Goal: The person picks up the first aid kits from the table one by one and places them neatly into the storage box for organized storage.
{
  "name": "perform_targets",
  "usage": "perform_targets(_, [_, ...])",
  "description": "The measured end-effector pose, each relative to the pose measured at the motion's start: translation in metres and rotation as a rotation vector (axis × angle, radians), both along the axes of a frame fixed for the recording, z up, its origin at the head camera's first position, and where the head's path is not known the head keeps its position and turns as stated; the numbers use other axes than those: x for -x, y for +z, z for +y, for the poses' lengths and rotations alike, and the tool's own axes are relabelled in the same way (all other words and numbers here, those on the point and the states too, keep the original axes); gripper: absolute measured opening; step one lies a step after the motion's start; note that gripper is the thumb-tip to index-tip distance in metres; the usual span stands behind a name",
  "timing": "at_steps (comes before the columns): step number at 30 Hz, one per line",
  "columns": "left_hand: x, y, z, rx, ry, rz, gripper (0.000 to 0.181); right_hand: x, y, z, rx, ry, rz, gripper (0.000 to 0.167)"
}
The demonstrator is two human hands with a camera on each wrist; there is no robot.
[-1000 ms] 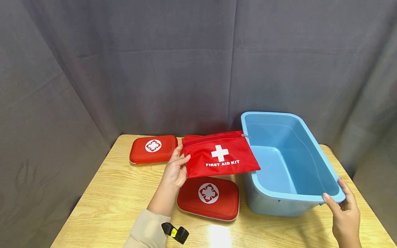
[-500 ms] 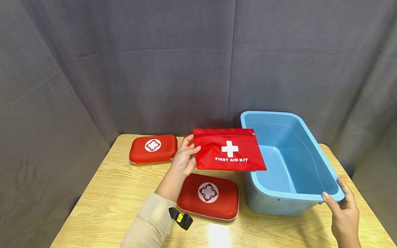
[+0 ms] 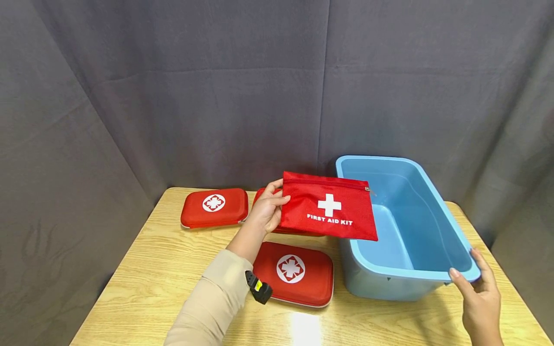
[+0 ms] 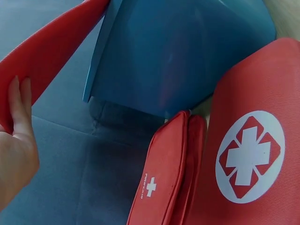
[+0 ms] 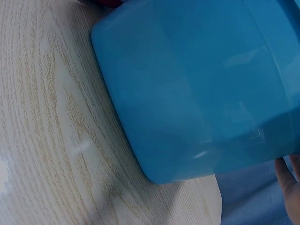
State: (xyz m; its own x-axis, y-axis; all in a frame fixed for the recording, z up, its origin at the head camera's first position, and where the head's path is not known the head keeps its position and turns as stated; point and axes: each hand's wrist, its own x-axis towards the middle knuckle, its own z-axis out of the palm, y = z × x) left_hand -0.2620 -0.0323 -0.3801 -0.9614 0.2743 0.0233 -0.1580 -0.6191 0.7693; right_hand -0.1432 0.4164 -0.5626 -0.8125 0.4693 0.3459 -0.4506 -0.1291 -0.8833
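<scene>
A flat red zip pouch [image 3: 298, 204] printed "FIRST AID KIT" with a white cross is held up by its left edge, pinched in my left hand [image 3: 265, 211]. Its right end overlaps the near-left rim of a blue plastic bin [image 3: 415, 274] in the head view. Thumb and fingers of my right hand [image 3: 482, 300] grip the bin's near-right corner. In the left wrist view the left hand [image 4: 16, 150] has straight-looking fingers against the raised pouch [image 4: 51, 51]. Below it a red hard case [image 3: 272, 274] with a white emblem lies on the table.
Another red case [image 3: 235, 209] lies at the table's back left. Behind the raised pouch, a smaller red first aid bag [image 4: 161, 173] is partly hidden in the head view. The wooden table [image 3: 143, 283] ends at a grey curtain [image 3: 233, 96].
My left hand has carried the zip pouch right and slightly up, farther over the bin's left rim. The right hand stays on the bin's corner.
</scene>
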Motion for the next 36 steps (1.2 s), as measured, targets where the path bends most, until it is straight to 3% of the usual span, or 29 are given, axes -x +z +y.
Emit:
perform_targets(7, [0.008, 0.004, 0.015, 0.081, -0.004, 0.003, 0.043, 0.000, 0.001, 0.002, 0.001, -0.007, 0.004, 0.064])
perform_targets(20, [0.019, 0.016, 0.045, 0.127, -0.070, -0.012, 0.042, 0.000, 0.002, 0.001, -0.012, -0.005, -0.004, 0.064])
perform_targets(36, [0.023, 0.026, 0.072, 0.267, -0.176, 0.010, 0.044, -0.004, 0.003, 0.003, -0.011, 0.020, 0.048, 0.064])
